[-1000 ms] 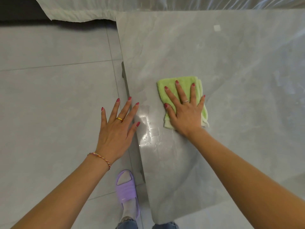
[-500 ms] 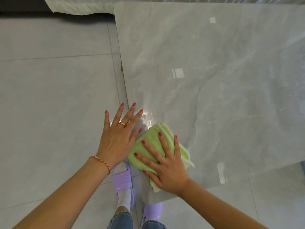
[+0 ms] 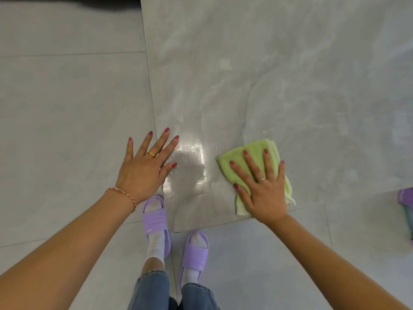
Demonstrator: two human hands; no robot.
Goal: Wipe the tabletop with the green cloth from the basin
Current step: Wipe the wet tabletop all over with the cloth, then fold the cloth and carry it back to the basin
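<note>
The folded green cloth (image 3: 257,153) lies flat on the grey marble tabletop (image 3: 268,74), close to its near edge. My right hand (image 3: 261,184) presses down on the cloth with the fingers spread, covering its near half. My left hand (image 3: 145,166) rests at the table's left edge, fingers spread, fingertips on the tabletop and holding nothing. A wet, shiny patch (image 3: 187,171) lies on the table between the two hands. The basin is not in view.
My feet in purple slippers (image 3: 156,218) stand on the grey tiled floor (image 3: 67,108) at the table's near left corner. A purple and teal object (image 3: 406,202) shows at the right edge, just below the table's near edge.
My right hand slid the cloth from mid-table toward the near left corner, then right along the near edge. My left hand stayed at the table's left edge.
</note>
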